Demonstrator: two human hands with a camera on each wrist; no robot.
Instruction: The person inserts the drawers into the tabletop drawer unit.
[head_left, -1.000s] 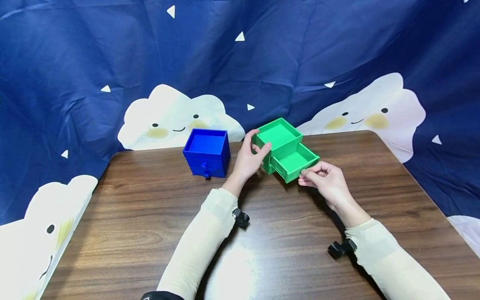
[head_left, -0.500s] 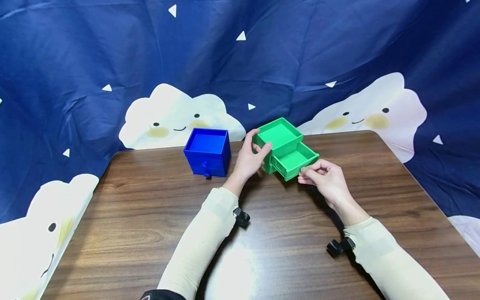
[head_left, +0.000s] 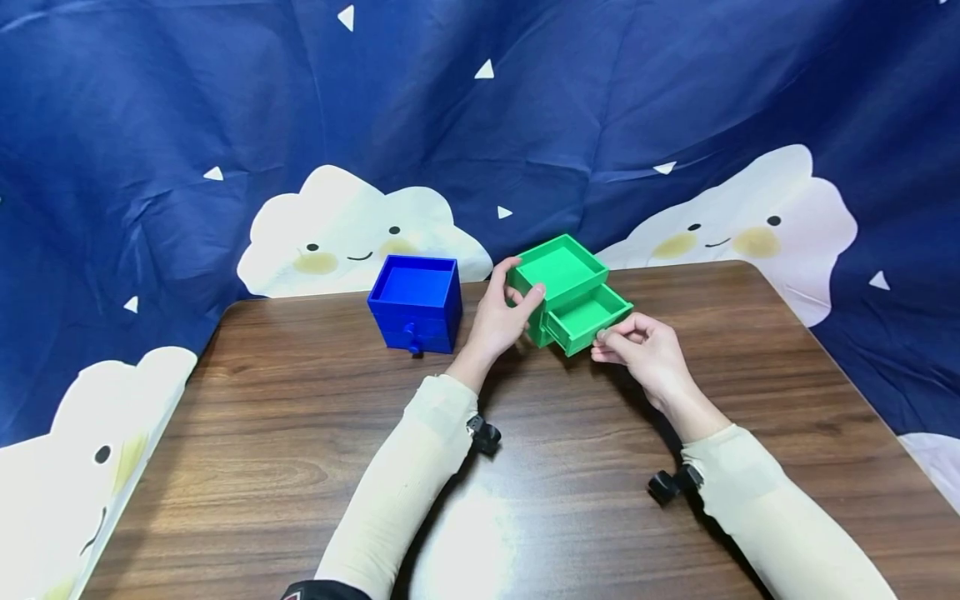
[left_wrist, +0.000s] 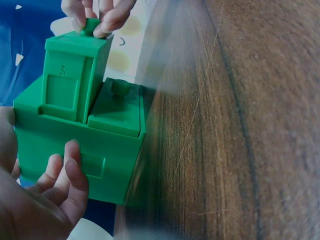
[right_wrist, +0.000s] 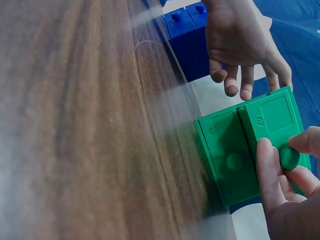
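Observation:
A small green drawer box [head_left: 558, 271] with an open tray on top stands at the back of the table, turned to the right. Its upper drawer [head_left: 588, 315] is partly out, with nothing inside. My right hand [head_left: 648, 354] pinches that drawer's round green knob [right_wrist: 290, 158] between thumb and fingers. The lower drawer [left_wrist: 117, 112] sits flush in the box. On the box's left side, my left hand [head_left: 498, 317] holds the upper edge with thumb and forefinger. Its other fingers [left_wrist: 72, 192] lie loosely bent by the side wall.
Left of the green box is a blue drawer box [head_left: 415, 304] with both drawers in and an open tray on top. The wooden table [head_left: 322, 433] ends just behind both boxes at a blue curtain [head_left: 555, 108] with clouds. Each sleeve carries a black wrist camera.
My right hand has moved a little toward the box, and the upper drawer has slid partway inward with it. My left hand and the blue box stay in place.

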